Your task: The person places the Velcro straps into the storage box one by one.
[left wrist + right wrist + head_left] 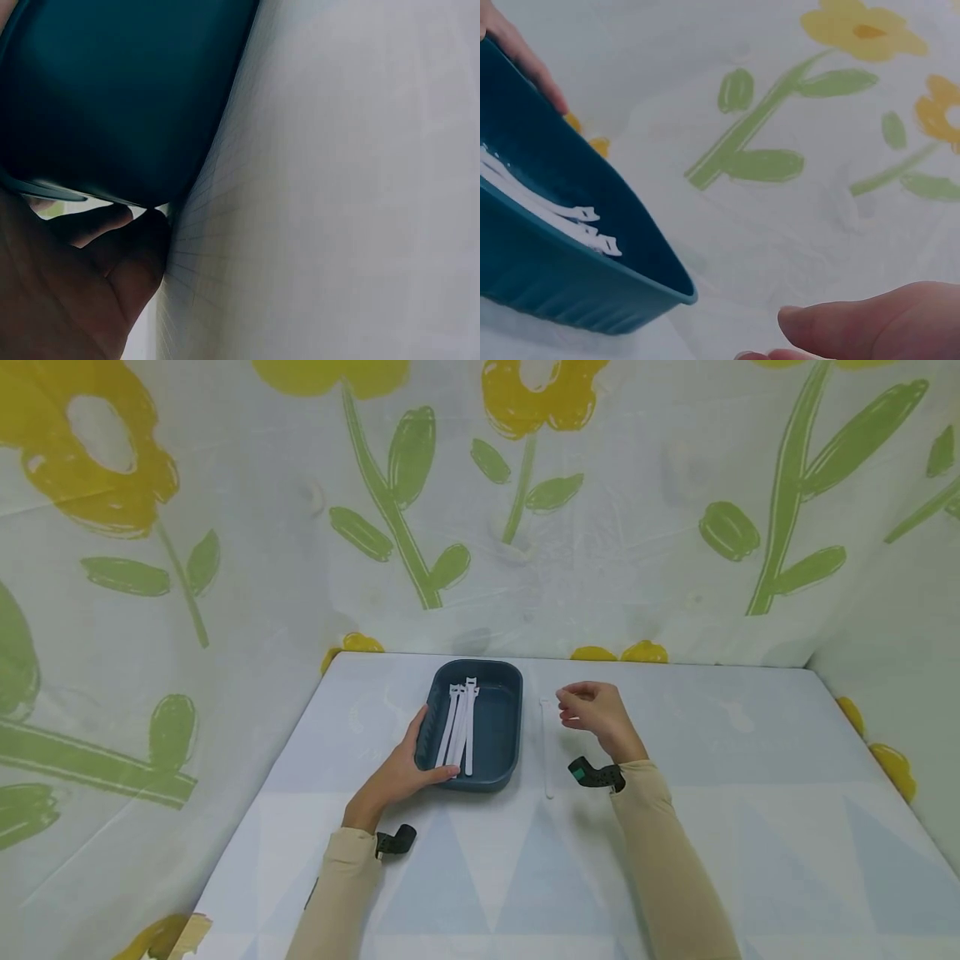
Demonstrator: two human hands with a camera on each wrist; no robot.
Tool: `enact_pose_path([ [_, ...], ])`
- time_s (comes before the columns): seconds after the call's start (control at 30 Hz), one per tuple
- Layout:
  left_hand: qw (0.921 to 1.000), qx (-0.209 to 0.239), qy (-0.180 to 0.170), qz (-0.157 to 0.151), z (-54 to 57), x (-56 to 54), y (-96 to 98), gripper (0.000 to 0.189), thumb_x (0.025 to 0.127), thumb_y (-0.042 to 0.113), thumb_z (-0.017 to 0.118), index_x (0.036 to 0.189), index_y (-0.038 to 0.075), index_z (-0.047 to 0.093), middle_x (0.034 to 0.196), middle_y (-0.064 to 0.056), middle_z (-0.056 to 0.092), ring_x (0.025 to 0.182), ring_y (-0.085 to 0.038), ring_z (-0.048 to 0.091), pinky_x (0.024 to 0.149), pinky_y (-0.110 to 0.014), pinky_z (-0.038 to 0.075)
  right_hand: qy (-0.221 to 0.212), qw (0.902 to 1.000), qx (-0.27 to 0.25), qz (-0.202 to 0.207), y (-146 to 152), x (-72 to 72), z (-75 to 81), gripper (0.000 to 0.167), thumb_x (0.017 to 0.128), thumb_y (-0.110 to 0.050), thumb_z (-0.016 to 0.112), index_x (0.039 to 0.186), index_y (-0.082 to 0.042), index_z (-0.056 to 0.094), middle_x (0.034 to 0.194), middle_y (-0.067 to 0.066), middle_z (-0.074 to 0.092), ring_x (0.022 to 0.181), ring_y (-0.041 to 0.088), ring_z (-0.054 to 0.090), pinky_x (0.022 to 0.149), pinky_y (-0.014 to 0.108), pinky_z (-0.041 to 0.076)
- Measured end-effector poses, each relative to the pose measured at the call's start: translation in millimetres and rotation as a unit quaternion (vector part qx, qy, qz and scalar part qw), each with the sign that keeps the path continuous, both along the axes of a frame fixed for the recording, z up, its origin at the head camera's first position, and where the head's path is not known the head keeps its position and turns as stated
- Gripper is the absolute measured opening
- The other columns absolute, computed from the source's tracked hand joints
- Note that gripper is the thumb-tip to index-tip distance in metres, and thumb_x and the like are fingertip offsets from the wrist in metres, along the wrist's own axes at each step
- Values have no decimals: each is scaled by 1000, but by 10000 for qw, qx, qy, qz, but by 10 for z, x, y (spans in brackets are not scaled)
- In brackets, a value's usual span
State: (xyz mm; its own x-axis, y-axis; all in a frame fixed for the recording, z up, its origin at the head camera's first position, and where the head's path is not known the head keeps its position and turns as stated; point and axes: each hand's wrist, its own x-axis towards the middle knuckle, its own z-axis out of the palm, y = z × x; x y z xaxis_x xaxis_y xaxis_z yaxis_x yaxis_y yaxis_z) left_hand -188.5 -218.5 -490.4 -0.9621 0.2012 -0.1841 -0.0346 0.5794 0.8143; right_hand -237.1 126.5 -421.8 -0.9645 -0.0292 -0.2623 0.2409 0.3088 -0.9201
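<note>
A dark blue tray (497, 718) stands on the table with several white cable ties (460, 727) lying lengthwise in its left half, slotted heads at the far end. My left hand (397, 781) grips the tray's near left corner, thumb over the front rim and fingers along the left wall; the left wrist view shows fingers (139, 259) against the tray's side, low by the tabletop. Right of the tray, a single white cable tie (547, 752) lies straight on the table. Close beside its far end is my right hand (596, 714), fingers loosely bent, nothing visible between them.
The white table (712, 735) has a pale blue triangle pattern. Behind it and along both sides hangs a sheet (600, 552) printed with yellow flowers and green leaves. Each wrist wears a dark band, the right band (596, 772) close to the loose tie.
</note>
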Motion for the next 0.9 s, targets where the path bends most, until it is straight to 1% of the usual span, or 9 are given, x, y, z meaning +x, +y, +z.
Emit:
enact_pose_path([
  [0.2,10000,8,-13,17,18,13,-2,124,77,61,83,164,44,-4,176,-2,6,161,-38,16,125,-69,21,-105,9999,-12,-95,25,55,-45,42,105,-30,61,135,-1,60,128,23,67,98,23,70,88,29,63],
  [0.33,10000,17,-22,15,27,16,-1,124,77,60,83,164,43,-3,177,-3,5,162,-37,15,125,-69,21,-146,9998,63,-157,36,74,-109,42,105,-31,61,135,-1,61,128,22,68,96,21,70,89,29,63],
  [0.5,10000,-5,-48,25,19,3,-4,124,78,60,83,164,44,-4,177,-2,4,162,-37,14,125,-69,20,-187,9995,87,-241,30,96,-183,42,105,-31,62,134,-1,61,125,22,69,93,20,69,89,29,63],
  [0.77,10000,-23,-83,-3,35,7,4,123,78,60,82,164,44,-5,177,-2,4,162,-38,14,125,-69,20,-231,9991,268,-213,9,139,-277,40,104,-30,62,132,-1,63,122,22,70,90,19,68,86,28,63],
  [0.9,9999,-90,-88,3,41,9,4,123,79,60,82,164,43,-5,177,-4,4,161,-39,15,125,-69,21,-270,9987,403,-171,-12,133,-308,38,103,-29,64,130,-2,64,118,21,71,87,19,67,82,26,62],
])
